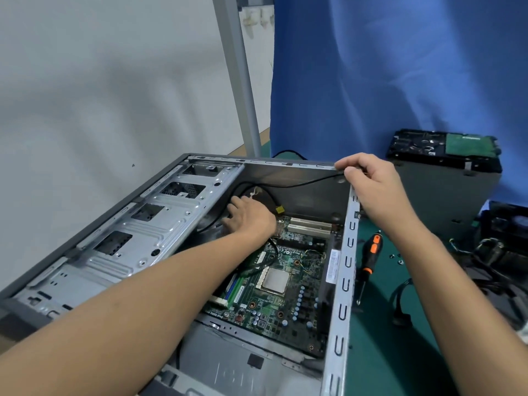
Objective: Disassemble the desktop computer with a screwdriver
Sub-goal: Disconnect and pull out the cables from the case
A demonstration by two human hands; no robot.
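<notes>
The open grey computer case (344,284) lies on its side in front of me, with the green motherboard (288,284) and its bare CPU inside. My left hand (248,217) reaches deep into the case beside the drive cage (128,238), fingers down among black cables near a yellow connector; what it grips is hidden. My right hand (371,181) pinches the case's far right top corner. A black-and-orange screwdriver (368,261) lies on the green mat to the right of the case, apart from both hands.
A removed power supply box with a hard drive on top (445,172) stands at the right rear. Loose screws (398,260) and black cables and parts (497,261) lie on the green mat. A metal post and blue curtain stand behind.
</notes>
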